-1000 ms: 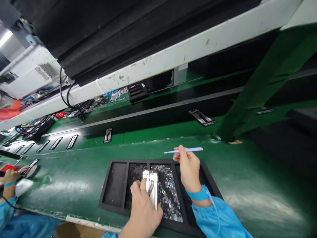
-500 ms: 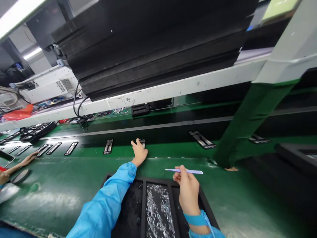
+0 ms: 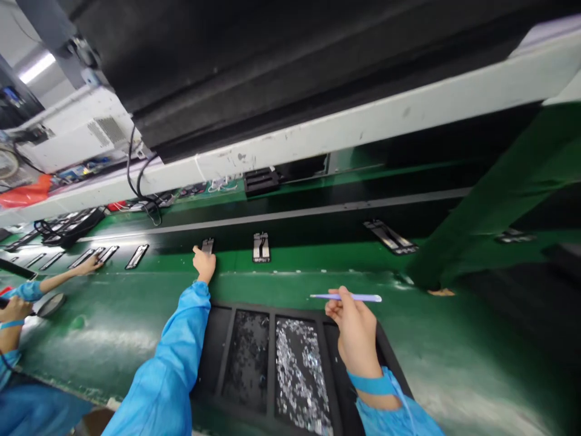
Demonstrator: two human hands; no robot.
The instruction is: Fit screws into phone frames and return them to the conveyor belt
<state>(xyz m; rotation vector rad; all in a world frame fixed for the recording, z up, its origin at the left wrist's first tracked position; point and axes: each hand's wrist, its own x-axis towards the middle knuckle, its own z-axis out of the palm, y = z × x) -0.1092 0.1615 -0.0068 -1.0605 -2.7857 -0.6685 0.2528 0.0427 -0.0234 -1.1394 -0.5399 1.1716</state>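
Note:
In my right hand [image 3: 356,330] is a pair of lilac tweezers [image 3: 367,298], held level above the dark tray, tip pointing left. My left hand [image 3: 204,265] reaches forward to a thin phone screen assembly [image 3: 207,244] on the dark strip. Its fingers close about the near end of that part, which they partly hide. To the right lies another phone screen assembly [image 3: 261,248], untouched, metal side up. Below my hands sits a black divided tray [image 3: 272,351]; one compartment holds many small shiny pieces [image 3: 302,369], another holds small dark pieces [image 3: 247,351].
More screen assemblies line the strip, including one at the left [image 3: 137,257] and one at the right [image 3: 391,237]. A co-worker's hand [image 3: 89,265] touches parts at far left. A white shelf beam [image 3: 290,144] crosses above; a green post [image 3: 476,200] stands right.
My left hand has moved left from one screen assembly to another, leaving the first uncovered. My right hand still holds the tweezers. The co-worker's arm reaches further right, and the view has shifted.

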